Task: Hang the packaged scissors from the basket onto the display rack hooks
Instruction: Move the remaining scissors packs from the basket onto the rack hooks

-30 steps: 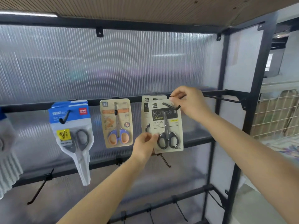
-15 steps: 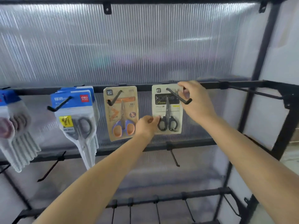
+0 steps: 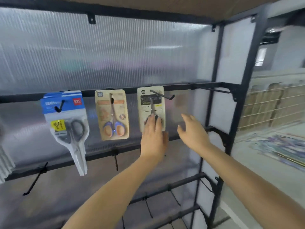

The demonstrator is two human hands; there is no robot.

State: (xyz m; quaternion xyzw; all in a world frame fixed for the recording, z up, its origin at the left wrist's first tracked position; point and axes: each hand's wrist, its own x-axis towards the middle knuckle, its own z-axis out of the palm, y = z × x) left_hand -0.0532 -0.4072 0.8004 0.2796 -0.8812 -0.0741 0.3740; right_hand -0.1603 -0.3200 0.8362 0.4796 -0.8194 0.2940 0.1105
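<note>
Our black-scissors pack [image 3: 151,108] hangs on the right hook [image 3: 162,95]. Our left hand [image 3: 153,134] rests flat against its lower half; a nudge could swing it off. Our right hand [image 3: 192,129], which pinched the hook earlier, is now open, empty, pulled away.

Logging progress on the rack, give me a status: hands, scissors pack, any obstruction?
Left hand open, flat against black-handled scissors pack. Right hand open, empty, clear of it. Pack hanging on hook. Nothing in the way.
</note>
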